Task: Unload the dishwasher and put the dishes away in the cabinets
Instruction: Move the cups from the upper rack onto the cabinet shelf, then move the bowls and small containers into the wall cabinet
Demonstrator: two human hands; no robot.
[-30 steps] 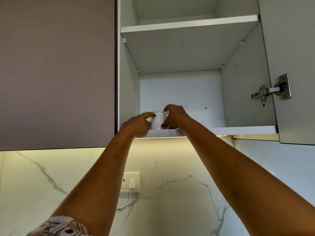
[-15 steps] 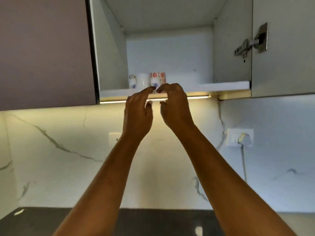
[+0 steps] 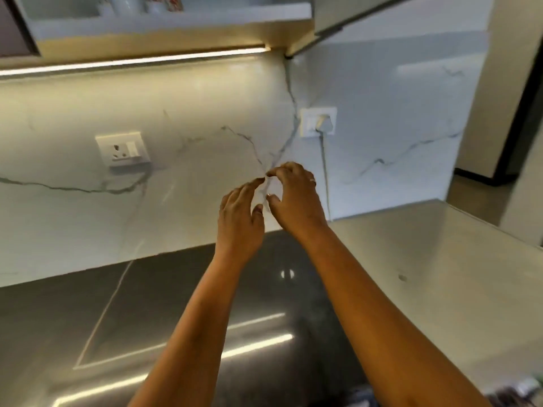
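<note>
My left hand and my right hand hang side by side in front of the marble wall, above the dark counter. Both are empty, with fingers curled and apart. At the top edge the open cabinet's lower shelf holds a white mug and a red-patterned cup; only their bases show. The cabinet door stands open at the upper right.
A lit strip runs under the cabinet. Two wall sockets sit on the marble backsplash, the right one with a cable. Below lie the dark glossy counter and a paler steel surface to the right.
Both hands let go of the cups on the shelf and came down, empty, to counter height. The view swung down from the cabinet toward the counter.
</note>
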